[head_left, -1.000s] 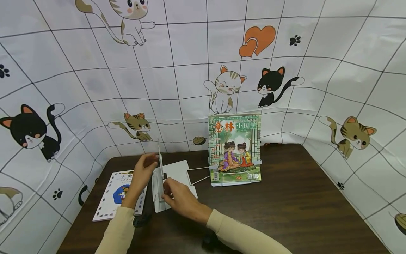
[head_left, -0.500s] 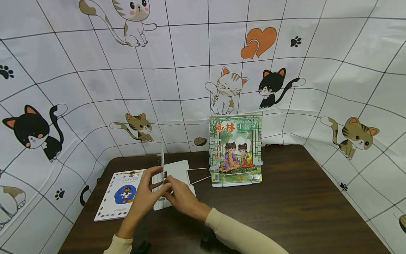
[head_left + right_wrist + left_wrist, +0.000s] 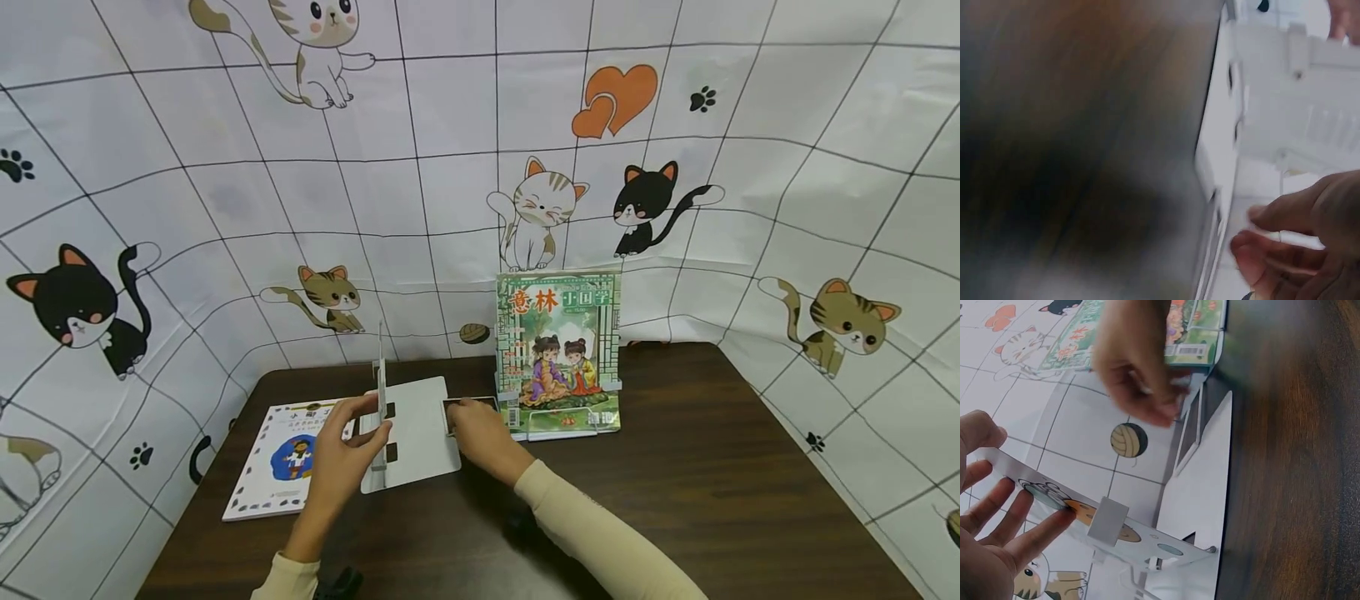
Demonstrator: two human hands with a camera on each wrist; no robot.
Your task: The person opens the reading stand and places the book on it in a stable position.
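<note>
A white book stand has its base plate (image 3: 423, 429) lying on the table, and its back panel (image 3: 381, 379) stands upright, seen nearly edge-on. My left hand (image 3: 339, 454) holds this panel between thumb and fingers. In the left wrist view, cartoon printing and a grey-white clip (image 3: 1108, 520) show on the panel. My right hand (image 3: 487, 437) is over the stand's white wire support (image 3: 1186, 459), which sticks out from the base plate. Its fingers are loosely bent, and nothing shows between thumb and fingertips in the right wrist view.
A green magazine (image 3: 558, 350) stands on another stand to the right of the base plate. To the left, a white book (image 3: 262, 467) with a blue circle lies flat. Behind the dark wooden table (image 3: 675, 492) hangs a cat-print cloth (image 3: 420, 192).
My right hand has left the panel and moved right to the wire support. My left hand came down along the panel first and still holds it.
</note>
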